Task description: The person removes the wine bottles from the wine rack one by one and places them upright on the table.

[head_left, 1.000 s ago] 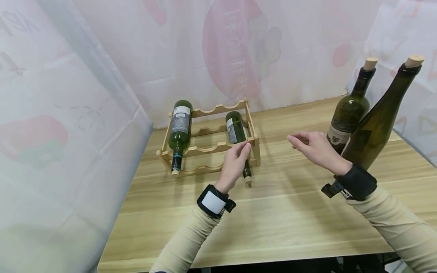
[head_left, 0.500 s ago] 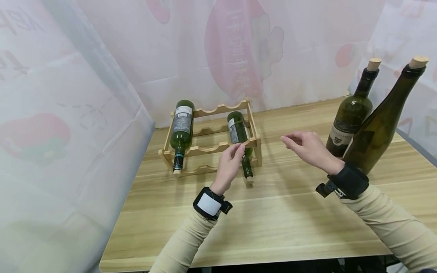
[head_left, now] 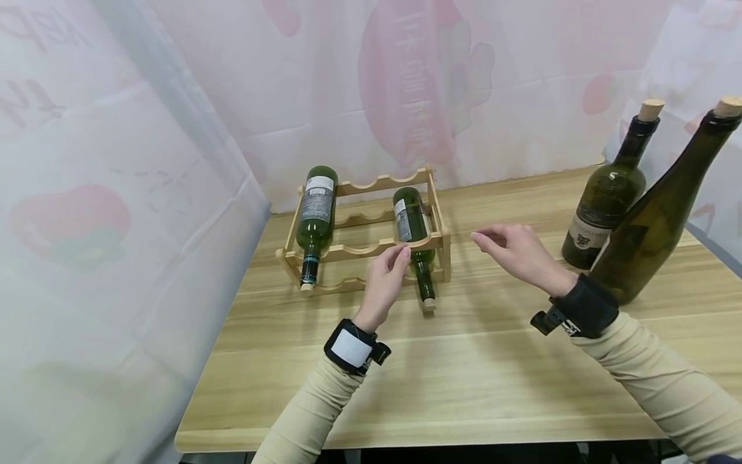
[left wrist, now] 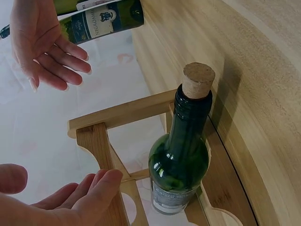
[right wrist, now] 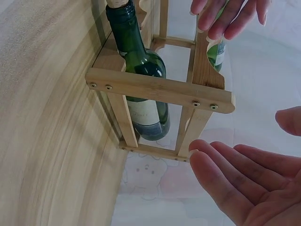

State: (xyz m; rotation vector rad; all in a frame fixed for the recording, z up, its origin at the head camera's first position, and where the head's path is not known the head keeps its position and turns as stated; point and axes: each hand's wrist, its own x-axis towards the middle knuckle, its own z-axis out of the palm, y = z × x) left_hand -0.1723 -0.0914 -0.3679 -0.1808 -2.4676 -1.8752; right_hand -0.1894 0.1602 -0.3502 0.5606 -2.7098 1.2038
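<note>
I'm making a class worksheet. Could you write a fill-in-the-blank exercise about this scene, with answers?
1. In the head view, the left bottle lies on the ____ tier of the rack.
2. The standing bottles are to the ____ of the rack in that view.
3. Every bottle is stopped with a ____.
4. The left hand and right hand hold ____.

Missing words: upper; right; cork; nothing

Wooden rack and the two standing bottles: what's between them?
The right hand, holding nothing, appears between them in the head view, above otherwise bare tabletop.
</note>
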